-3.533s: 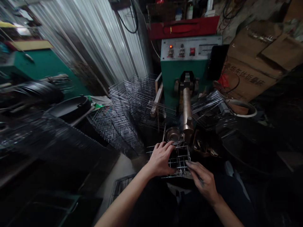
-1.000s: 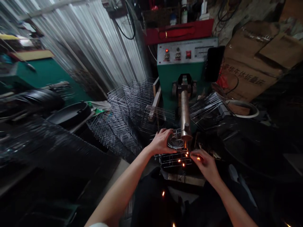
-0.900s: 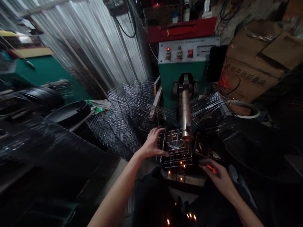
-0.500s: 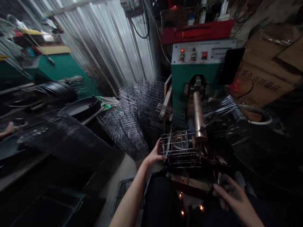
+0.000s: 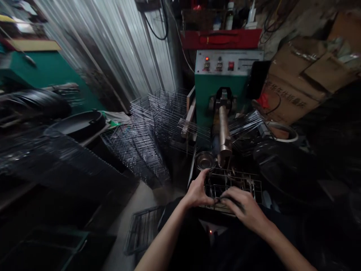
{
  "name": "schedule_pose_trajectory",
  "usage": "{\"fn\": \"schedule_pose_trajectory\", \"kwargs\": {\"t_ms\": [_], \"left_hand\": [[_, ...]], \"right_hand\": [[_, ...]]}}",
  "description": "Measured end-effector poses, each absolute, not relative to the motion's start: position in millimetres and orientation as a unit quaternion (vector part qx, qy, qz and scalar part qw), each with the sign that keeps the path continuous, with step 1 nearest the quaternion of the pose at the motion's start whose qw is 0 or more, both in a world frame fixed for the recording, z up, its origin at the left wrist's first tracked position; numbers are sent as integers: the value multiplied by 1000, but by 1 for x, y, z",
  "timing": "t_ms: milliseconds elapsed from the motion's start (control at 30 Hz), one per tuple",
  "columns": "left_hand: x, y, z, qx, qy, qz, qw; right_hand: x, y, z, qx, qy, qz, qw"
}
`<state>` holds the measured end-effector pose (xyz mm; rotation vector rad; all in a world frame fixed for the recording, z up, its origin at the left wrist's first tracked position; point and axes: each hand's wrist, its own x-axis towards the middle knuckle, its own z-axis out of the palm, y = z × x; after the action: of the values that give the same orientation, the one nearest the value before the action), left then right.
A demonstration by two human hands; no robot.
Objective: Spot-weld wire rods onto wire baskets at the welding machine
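Note:
A wire rack (image 5: 250, 183) of thin metal bars lies low in front of the spot welder's metal arm (image 5: 224, 131). My left hand (image 5: 196, 192) is closed around its left end, thumb and fingers on the bars. Over the near edge of the rack is my right hand (image 5: 244, 205), its fingers bent together close to my left fingertips. Something dark and thin shows at those fingers, too blurred to name. A round metal dish (image 5: 205, 161) sits just behind the rack, left of the arm.
The green machine (image 5: 205, 88) has a panel with a lit red lamp. Stacked wire racks (image 5: 149, 131) stand left of it. Thin wire rods (image 5: 248, 122) and a bowl (image 5: 293, 132) are on the right. Another wire frame (image 5: 142, 229) lies on the floor.
The rack has come away from under the machine's arm, nearer to me. My right hand has moved up and left to its near edge. Fewer sparks glow below.

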<state>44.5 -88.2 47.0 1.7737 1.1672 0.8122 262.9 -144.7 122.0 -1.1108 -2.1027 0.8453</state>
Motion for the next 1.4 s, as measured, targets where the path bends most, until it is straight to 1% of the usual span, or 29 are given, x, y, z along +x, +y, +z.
{"fn": "schedule_pose_trajectory", "kwargs": {"t_ms": [67, 167, 233, 333, 467, 700, 800, 967, 1400], "left_hand": [[61, -83, 49, 728, 462, 327, 387], [75, -81, 50, 736, 469, 317, 371], [79, -84, 49, 734, 470, 318, 374], [83, -92, 48, 724, 471, 328, 382], [90, -97, 49, 709, 479, 337, 394], [93, -89, 44, 712, 468, 355, 384], [91, -91, 41, 712, 466, 362, 381], [91, -99, 36, 695, 480, 374, 383], [93, -89, 31, 681, 487, 416, 355]], "right_hand": [[265, -134, 109, -410, -841, 202, 289], [276, -128, 90, -388, -883, 59, 257], [282, -131, 82, -382, -896, 0, 229], [289, -140, 75, -377, -904, -42, 196], [295, -148, 71, -367, -907, -35, 204], [296, -137, 75, -359, -895, 59, 259], [293, -137, 78, -355, -888, 80, 281], [289, -139, 80, -347, -880, 82, 315], [285, -117, 78, -350, -872, 97, 326]]}}
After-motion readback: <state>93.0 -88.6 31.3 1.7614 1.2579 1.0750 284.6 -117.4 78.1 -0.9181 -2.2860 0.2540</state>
